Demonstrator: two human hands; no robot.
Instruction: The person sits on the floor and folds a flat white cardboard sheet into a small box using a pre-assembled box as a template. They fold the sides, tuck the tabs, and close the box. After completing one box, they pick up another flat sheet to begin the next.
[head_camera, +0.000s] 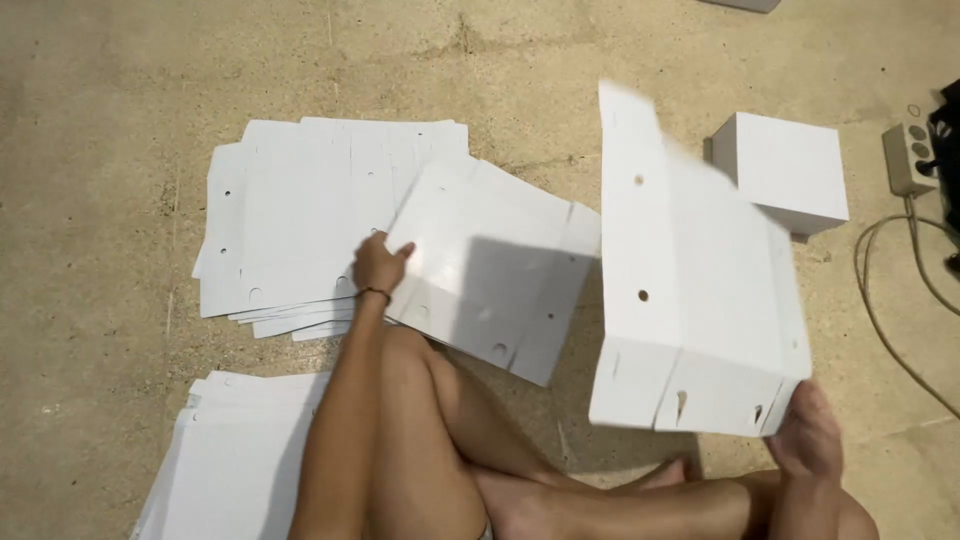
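Note:
I sit on a concrete floor with my legs crossed. My left hand (378, 265) grips the left edge of a flat white cardboard box blank (495, 265), lifting it off a stack of the same blanks (300, 215). My right hand (808, 432) holds the lower right corner of a second white cardboard sheet (690, 290), raised and partly folded, with small round holes in it. The fingers of the right hand are mostly hidden behind the sheet.
A second stack of white blanks (235, 460) lies at lower left. A folded white box (782, 170) stands on the floor at upper right. A power strip (905, 158) with a cable (885, 300) lies at the right edge.

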